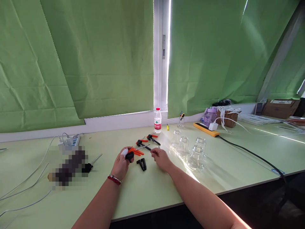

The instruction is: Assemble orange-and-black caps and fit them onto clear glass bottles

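Observation:
My left hand (122, 162) is closed around orange pieces (137, 152) and a rounded black end like a screwdriver handle (129, 156). A thin metal shaft (144, 146) sticks out to the right from this grip. My right hand (162, 158) is pinched beside the end of a black bar; whatever sits between its fingertips is too small to name. Just beyond the hands lie two black-and-orange tools, one nearer (140, 143) and one farther (153, 139); they look like small clamps. Two black tapered pieces (142, 164) rest together on the table between my hands.
Several glass jars (196, 158) stand to the right. Behind are a water bottle (157, 120), a yellow cutter (167, 127) and a jar of pens (181, 121). An orange power strip (205, 129) trails a black cable. At left, a screwdriver (91, 163) lies beside a pixelated patch and white cables.

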The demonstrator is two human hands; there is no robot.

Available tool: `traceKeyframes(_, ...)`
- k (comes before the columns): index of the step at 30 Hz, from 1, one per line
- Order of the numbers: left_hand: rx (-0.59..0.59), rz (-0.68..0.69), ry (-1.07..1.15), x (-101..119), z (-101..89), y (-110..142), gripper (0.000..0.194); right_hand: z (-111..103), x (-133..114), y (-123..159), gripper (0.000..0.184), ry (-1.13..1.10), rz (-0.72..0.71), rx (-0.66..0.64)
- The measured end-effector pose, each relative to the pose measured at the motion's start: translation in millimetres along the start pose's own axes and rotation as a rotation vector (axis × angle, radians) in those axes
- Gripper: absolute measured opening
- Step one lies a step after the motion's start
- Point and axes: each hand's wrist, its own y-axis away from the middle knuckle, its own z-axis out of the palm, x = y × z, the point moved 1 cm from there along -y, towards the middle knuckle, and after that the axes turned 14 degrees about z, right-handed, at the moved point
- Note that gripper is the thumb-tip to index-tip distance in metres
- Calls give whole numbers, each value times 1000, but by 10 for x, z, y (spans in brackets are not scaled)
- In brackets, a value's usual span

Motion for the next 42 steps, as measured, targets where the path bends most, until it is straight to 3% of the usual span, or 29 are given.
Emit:
traceKeyframes(3,90,52,-62,-53,-79,-38,25,-159,15,-94,22,126,-69,270)
traceKeyframes(6,141,64,-101,-104,-120,-50,23,-326,15,-161,27,300,-70,380)
traceKeyframes(11,142,22,-132,-121,-103,-31,20,-464,93,-260,27,611,43,291)
traceKeyframes(18,127,-8,-255,-95,-90,-19,22,-453,139,-284,17,696,69,287)
traceKeyframes(42,125,-63,-234,-77,-72,-22,20,-566,195,-280,18,577,78,248)
